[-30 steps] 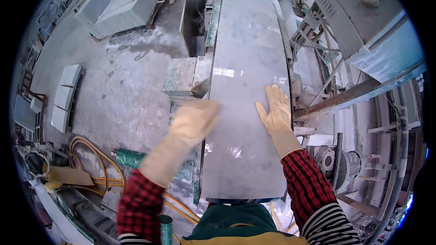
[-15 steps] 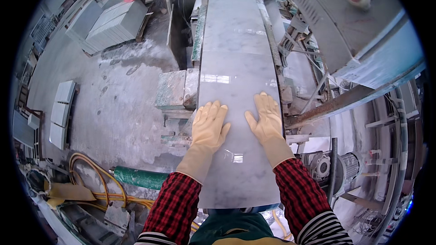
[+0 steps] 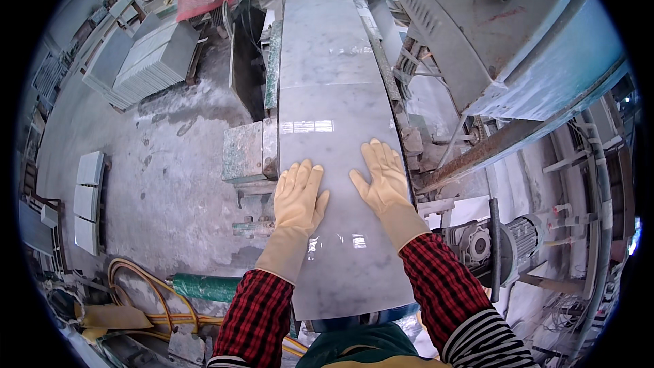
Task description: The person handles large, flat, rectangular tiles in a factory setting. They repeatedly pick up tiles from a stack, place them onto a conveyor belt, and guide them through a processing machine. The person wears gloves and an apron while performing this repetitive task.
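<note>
A: Where's the left hand (image 3: 298,194)?

B: Just left of the frame's centre, in a cream rubber glove, laid palm down on the slab (image 3: 337,208). Fingers stretched forward, close together, thumb out to the side. The palm's underside is hidden, so I can't tell how hard it presses.

A: And the right hand (image 3: 381,177)?

B: Right of centre, gloved too, also flat on the slab, thumb angled inward. Neither hand grips anything.

A: How much of the slab shows?

B: It fills the lower middle, pale grey and glossy; the hands and cuffs cover parts of both sides. A thin seam divides it from a second slab (image 3: 330,41) above. Window glare washes out some of the surface.

A: What's cut off?

B: The checked sleeves (image 3: 252,317) give way to striped cloth at the lower edge. At upper left, another person (image 3: 201,0) in a red apron loses their head to the top edge. The green roller (image 3: 204,286), lower left, runs behind the left sleeve.

A: The lower left corner?

B: Yellow hoses (image 3: 153,289) loop there; the clutter beyond is too dark to make out.
</note>
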### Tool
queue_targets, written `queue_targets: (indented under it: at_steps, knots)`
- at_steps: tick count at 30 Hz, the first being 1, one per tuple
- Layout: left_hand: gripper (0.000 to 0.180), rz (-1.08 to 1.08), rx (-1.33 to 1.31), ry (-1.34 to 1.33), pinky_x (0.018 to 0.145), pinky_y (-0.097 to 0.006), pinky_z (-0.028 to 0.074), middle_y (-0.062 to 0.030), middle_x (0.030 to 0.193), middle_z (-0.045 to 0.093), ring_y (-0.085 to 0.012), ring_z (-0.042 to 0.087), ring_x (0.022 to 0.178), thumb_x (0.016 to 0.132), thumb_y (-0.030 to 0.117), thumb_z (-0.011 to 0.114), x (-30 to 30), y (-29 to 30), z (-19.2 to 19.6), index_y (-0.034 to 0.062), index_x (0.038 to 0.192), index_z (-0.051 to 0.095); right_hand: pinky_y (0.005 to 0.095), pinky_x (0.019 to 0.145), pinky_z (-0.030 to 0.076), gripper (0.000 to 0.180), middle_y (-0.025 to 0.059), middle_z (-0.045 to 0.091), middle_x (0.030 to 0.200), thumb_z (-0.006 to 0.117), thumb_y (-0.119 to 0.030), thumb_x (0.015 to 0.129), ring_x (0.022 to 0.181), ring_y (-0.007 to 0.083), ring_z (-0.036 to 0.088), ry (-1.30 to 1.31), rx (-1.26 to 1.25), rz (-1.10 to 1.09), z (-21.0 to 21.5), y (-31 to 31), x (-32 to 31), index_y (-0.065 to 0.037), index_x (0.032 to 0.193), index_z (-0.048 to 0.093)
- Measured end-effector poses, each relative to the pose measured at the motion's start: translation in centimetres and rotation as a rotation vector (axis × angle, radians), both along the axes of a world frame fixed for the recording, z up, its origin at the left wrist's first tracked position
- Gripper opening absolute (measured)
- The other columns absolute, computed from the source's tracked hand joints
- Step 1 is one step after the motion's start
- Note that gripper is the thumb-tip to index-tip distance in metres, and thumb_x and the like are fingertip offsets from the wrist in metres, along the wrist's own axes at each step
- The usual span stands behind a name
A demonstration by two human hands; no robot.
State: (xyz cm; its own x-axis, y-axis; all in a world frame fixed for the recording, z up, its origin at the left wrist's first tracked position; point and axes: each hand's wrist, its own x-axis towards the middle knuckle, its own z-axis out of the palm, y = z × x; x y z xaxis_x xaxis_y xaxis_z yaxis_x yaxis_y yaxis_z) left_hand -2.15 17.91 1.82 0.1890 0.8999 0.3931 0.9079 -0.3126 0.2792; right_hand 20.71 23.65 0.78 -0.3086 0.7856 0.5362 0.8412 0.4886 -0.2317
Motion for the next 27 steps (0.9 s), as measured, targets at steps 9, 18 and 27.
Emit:
queue_targets:
  at_steps: [9,18,27]
  knots:
    - [0.055,-0.002,-0.051,-0.012,0.118,-0.052,0.037,-0.0166,0.147,0.054,-0.0394,0.05,0.138,0.093,0.028,0.071,0.0,0.7,0.6,0.0093,0.142,0.057,0.0522,0.116,0.037,0.063,0.0217,0.058,0.144,0.076,-0.037,0.087,0.133,0.0407,0.051,0.021,-0.088,-0.031,0.5,0.6,-0.2,-0.005,0.138,0.057]
    - [0.053,0.003,-0.029,-0.073,0.118,-0.051,0.038,-0.0168,0.145,0.056,-0.0389,0.052,0.136,0.092,0.027,0.071,-0.6,1.0,0.9,0.0086,0.14,0.058,0.0504,0.124,0.028,0.064,0.0223,0.052,0.15,0.07,-0.036,0.093,0.142,0.0407,0.044,-0.07,-0.167,-0.034,0.0,1.5,-0.6,-0.003,0.144,0.053]
    - [0.051,0.006,-0.028,-0.102,0.116,-0.052,0.039,-0.0167,0.146,0.056,-0.0391,0.052,0.136,0.093,0.03,0.069,-1.0,2.2,0.5,0.0099,0.139,0.059,0.0509,0.115,0.039,0.05,0.02,0.06,0.14,0.067,-0.032,0.093,0.133,0.0417,0.052,0.089,-0.158,0.048,-0.7,12.0,-10.0,-0.007,0.135,0.06]
